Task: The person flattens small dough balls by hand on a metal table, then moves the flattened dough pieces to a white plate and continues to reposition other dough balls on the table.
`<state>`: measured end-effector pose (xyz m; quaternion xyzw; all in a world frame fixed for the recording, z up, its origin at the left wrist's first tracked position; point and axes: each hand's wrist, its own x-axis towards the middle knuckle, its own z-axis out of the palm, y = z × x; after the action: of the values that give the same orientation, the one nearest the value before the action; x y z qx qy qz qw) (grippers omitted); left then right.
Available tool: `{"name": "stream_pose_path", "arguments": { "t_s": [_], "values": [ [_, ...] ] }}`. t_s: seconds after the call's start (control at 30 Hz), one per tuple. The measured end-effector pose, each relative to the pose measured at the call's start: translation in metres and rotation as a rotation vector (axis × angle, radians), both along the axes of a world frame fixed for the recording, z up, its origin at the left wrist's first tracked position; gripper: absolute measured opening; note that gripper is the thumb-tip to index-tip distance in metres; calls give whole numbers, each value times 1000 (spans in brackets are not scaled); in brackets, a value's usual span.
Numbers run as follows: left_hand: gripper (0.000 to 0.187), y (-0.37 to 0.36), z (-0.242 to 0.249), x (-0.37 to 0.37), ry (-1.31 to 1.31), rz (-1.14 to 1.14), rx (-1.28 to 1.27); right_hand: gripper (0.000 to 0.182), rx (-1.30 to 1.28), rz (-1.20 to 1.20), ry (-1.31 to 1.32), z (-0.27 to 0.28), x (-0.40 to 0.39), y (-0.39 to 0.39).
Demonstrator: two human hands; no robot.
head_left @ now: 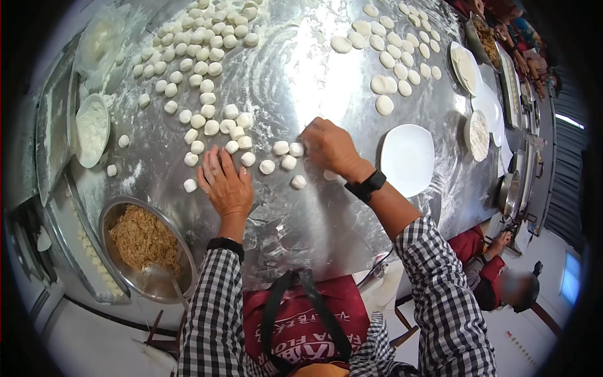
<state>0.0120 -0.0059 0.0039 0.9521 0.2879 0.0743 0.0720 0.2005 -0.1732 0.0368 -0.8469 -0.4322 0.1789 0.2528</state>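
My left hand (pixel 227 185) lies palm down on the steel table (pixel 282 220), fingers spread, with its fingertips at the near edge of a cluster of white dough pieces (pixel 229 127). My right hand (pixel 333 147) is curled with the knuckles up, just right of several loose dough pieces (pixel 289 162). Whatever its fingers hold or press is hidden beneath it. A pale dough piece (pixel 330 175) shows partly under the right wrist. Many flattened dough rounds (pixel 394 51) lie farther back on the right.
A steel bowl of brown filling (pixel 144 242) with a spoon stands front left. A flour bowl (pixel 93 131) is behind it. To the right are a white square plate (pixel 407 160), another flour bowl (pixel 477 135) and stacked wrappers (pixel 465 66). Other people work along the right side.
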Motion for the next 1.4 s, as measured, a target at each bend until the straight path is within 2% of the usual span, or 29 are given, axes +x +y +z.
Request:
{"name": "stream_pose_path", "arguments": {
  "t_s": [0.07, 0.2, 0.3, 0.53, 0.63, 0.73, 0.8, 0.83, 0.87, 0.97, 1.0, 1.1, 1.4],
  "values": [
    [58, 0, -1, 0, 5, 8, -4, 18, -6, -185, 63, 3, 10, -1],
    [55, 0, 0, 1, -22, 12, -4, 14, -222, -410, -53, 15, 33, -8],
    [54, 0, 1, 1, -10, 12, -5, 16, 215, -501, 75, -6, 38, -15],
    [60, 0, -1, 1, 9, 10, 5, 33, 1, -355, -125, -9, 28, -21],
    [58, 0, 1, 0, 3, 9, -14, 19, -26, -349, -94, -7, 30, -21],
    [55, -1, 4, 2, -12, 8, -30, 19, 21, -255, -261, 0, 37, -19],
    [55, -1, 5, 2, -1, 13, -33, 20, 127, -282, -237, -1, 51, -8],
    [55, 0, 5, 1, 0, 11, -37, 22, 181, -296, -223, -2, 60, -1],
    [55, 0, 6, 1, 2, 9, -41, 24, 98, -323, 14, -1, 69, 3],
    [54, 0, 6, 3, -10, 2, -36, 31, 58, -294, -421, -34, 71, 17],
    [54, 0, 6, 2, -10, -2, -32, 45, -137, -312, -376, -31, 62, 22],
    [55, 1, 6, 1, -4, -4, -47, 54, -159, -321, -457, -36, 51, 27],
    [61, 1, 8, 3, 36, -3, -62, 60, -188, -306, -428, -31, 55, 30]
  ]
}}
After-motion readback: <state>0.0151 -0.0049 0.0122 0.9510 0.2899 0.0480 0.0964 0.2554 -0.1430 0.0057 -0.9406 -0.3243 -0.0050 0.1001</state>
